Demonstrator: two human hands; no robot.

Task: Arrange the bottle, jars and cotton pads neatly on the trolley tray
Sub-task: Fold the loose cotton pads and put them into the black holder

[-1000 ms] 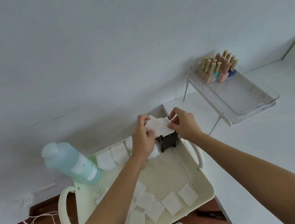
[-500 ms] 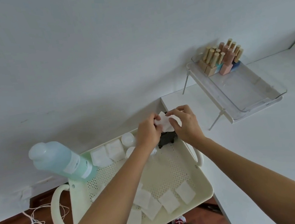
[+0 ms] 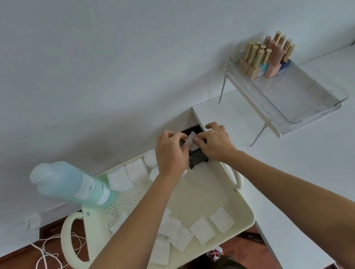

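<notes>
A cream perforated trolley tray [image 3: 205, 196] stands below me. At its far right corner sits a small black box [image 3: 197, 157]. My left hand [image 3: 171, 155] and my right hand [image 3: 217, 143] both pinch white cotton pads [image 3: 190, 141] held down into the top of that box. A large pale green bottle [image 3: 71, 184] stands at the tray's far left corner. Two square pads [image 3: 127, 174] lie next to it, then white jars [image 3: 150, 158], partly hidden by my left hand. Several loose pads [image 3: 200, 230] lie scattered along the near edge.
A white table [image 3: 314, 172] adjoins the tray on the right. On it a raised clear tray [image 3: 292, 95] holds several nail polish bottles [image 3: 266, 58]. A white wall rises behind. A white cable [image 3: 46, 260] lies on the wooden floor at left.
Both hands have lowered the cotton pads from above the black box down into its opening. The view has shifted slightly.
</notes>
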